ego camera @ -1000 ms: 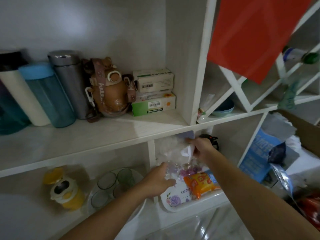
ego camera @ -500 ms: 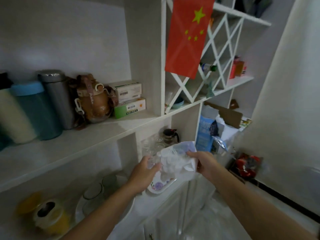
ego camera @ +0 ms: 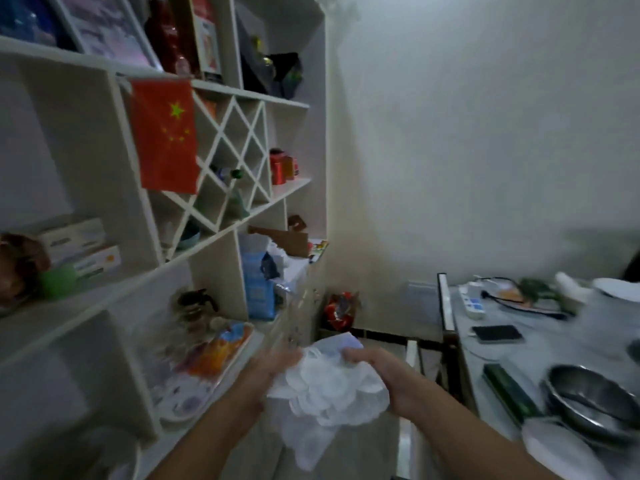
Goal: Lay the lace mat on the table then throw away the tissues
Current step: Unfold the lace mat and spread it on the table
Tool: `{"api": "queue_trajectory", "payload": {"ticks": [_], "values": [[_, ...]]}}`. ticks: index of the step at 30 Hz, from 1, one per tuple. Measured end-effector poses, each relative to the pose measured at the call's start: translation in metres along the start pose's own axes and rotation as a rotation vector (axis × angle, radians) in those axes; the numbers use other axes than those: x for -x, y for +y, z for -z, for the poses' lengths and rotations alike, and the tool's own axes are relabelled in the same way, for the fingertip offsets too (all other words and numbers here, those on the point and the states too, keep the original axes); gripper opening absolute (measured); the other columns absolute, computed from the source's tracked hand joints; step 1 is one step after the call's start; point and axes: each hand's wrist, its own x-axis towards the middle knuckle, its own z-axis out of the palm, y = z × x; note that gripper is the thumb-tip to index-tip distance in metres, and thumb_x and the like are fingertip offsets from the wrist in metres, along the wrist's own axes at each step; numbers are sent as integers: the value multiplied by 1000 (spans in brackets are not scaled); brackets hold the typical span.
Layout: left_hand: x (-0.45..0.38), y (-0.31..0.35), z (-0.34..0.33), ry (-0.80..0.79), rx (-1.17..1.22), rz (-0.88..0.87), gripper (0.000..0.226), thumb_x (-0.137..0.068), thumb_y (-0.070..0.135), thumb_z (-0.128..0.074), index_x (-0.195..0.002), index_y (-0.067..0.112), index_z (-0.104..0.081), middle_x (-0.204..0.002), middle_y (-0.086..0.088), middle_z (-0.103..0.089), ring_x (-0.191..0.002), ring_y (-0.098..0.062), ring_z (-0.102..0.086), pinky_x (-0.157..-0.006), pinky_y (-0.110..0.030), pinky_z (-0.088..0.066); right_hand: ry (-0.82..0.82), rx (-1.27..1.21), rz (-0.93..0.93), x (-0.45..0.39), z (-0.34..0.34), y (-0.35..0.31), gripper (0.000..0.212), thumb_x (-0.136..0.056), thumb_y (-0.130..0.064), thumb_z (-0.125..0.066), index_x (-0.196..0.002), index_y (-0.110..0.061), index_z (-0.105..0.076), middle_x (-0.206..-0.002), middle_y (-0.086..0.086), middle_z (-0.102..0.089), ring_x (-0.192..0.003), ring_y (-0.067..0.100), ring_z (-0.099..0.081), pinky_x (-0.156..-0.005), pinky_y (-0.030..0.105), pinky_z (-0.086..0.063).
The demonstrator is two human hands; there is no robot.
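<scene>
A white lace mat (ego camera: 329, 389) hangs bunched between my two hands in front of me, its lower end drooping down. My left hand (ego camera: 273, 367) grips its left side and my right hand (ego camera: 381, 372) grips its right side. The table (ego camera: 554, 355) stands at the right, apart from my hands, with a grey top. No tissues can be made out for sure in this blurred view.
A white shelf unit (ego camera: 221, 237) fills the left, with a red flag (ego camera: 164, 136), a tray of snacks (ego camera: 207, 368) and a blue pack (ego camera: 258, 285). On the table lie a phone (ego camera: 497, 333), a power strip (ego camera: 472, 301), a metal bowl (ego camera: 595, 403) and a green box (ego camera: 509, 389).
Both hands have drawn the lace mat out of the shelf and away from it. My view has swung right, bringing the table into sight.
</scene>
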Motion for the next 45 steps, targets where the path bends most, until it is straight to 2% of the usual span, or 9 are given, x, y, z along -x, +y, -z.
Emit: {"api": "queue_trajectory", "payload": {"ticks": [4,8,12,17,21,27,33,36,45], "values": [[27,2,-92,-207,-302,-92,25,-73,15,-80,-96,9,-77,-91,-13,-79,-79,-25,-76,-65,-33,-59,150,-94,88,82,75,21,42,-90,-17,-61,-125,7,-60,-128,30,-61,-119,44,-58,-107,53,-42],[59,-11,-187,-275,-421,-209,16,-71,4,-80,-87,2,-78,-86,-22,-77,-69,-26,-72,-58,-30,-55,284,-162,198,174,137,57,41,-89,-15,-63,-123,8,-62,-126,30,-62,-109,40,-62,-94,47,-51],[111,-28,-283,-363,-436,-194,15,-72,3,-80,-86,3,-77,-83,-18,-77,-72,-29,-74,-60,-31,-59,424,-211,220,271,196,93,43,-87,-19,-67,-122,6,-63,-126,30,-63,-119,44,-58,-102,52,-47],[166,-59,-391,-517,-436,-213,21,-63,4,-85,-83,5,-78,-77,-16,-77,-66,-26,-73,-61,-33,-59,657,-261,293,386,252,141,35,-88,-6,-63,-117,14,-62,-120,35,-63,-99,40,-64,-86,46,-53],[210,-84,-464,-646,-450,-209,22,-59,8,-88,-79,9,-78,-73,-8,-76,-66,-22,-71,-62,-33,-58,865,-245,337,466,285,173,9,-86,5,-62,-91,8,-69,-82,21,-72,-64,28,-70,-61,35,-58],[260,-111,-555,-894,-440,-75,28,-59,6,-88,-84,3,-77,-76,-12,-77,-64,-23,-72,-60,-30,-57,1035,-342,408,553,335,211,10,-87,6,-62,-81,5,-69,-66,14,-74,-55,24,-71,-49,30,-58],[286,-132,-642,-1015,-449,-99,27,-63,1,-84,-87,8,-74,-82,-13,-76,-67,-25,-71,-53,-29,-54,1173,-445,408,610,385,236,4,-84,5,-66,-87,5,-68,-87,22,-72,-72,31,-71,-66,39,-61],[295,-137,-686,-1078,-439,-124,29,-66,-1,-82,-92,8,-73,-86,-13,-76,-69,-24,-73,-52,-28,-57,1238,-483,384,634,407,242,27,-86,-1,-67,-110,9,-64,-108,27,-70,-98,42,-68,-87,51,-55],[326,-149,-791,-1172,-454,-153,28,-70,4,-81,-97,8,-72,-90,-11,-76,-79,-25,-74,-62,-33,-61,1333,-530,421,705,477,253,35,-88,-8,-67,-118,9,-63,-113,25,-68,-91,36,-69,-72,41,-60]]}}
